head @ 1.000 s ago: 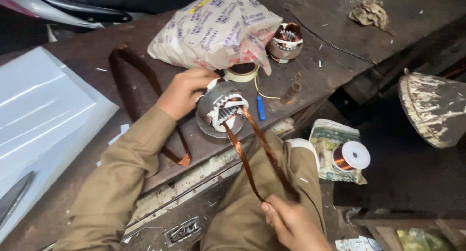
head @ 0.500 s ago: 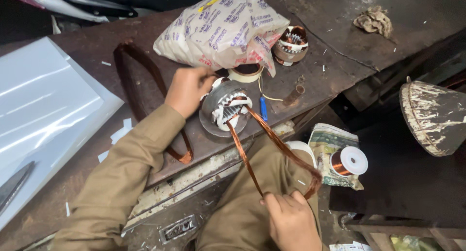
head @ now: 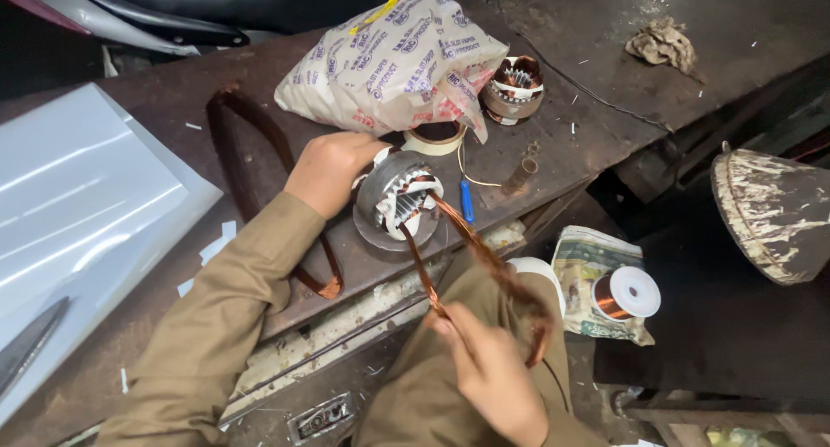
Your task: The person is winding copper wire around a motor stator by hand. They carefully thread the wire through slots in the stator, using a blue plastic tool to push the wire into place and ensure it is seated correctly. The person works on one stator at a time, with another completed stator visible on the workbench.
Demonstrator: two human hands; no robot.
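Head view looks down on a dark metal worktop [head: 605, 75] where the left hand [head: 327, 170] is clamped on the rim of a round motor stator [head: 399, 203], pinning it near the front edge. The right hand [head: 488, 369], low and nearer than the worktop, is closed around a copper wire coil [head: 484, 270] that runs up into the stator's slots. To my eye the step goes best with the stator pressed flat and the coil drawn in line with the slot, not bent sharply over the steel lip. Room is tight: the stator sits close to the worktop's near edge, a blue screwdriver [head: 467, 202] lies just right of it, a tape roll [head: 435, 137] and a printed bag [head: 393, 62] crowd the far side, and 1 more wound stator [head: 512, 89] stands beyond. A second copper loop [head: 259, 188] lies to the left. Open space is toward the person's lap, where a wire spool [head: 627, 293] rests on a packet to the right.
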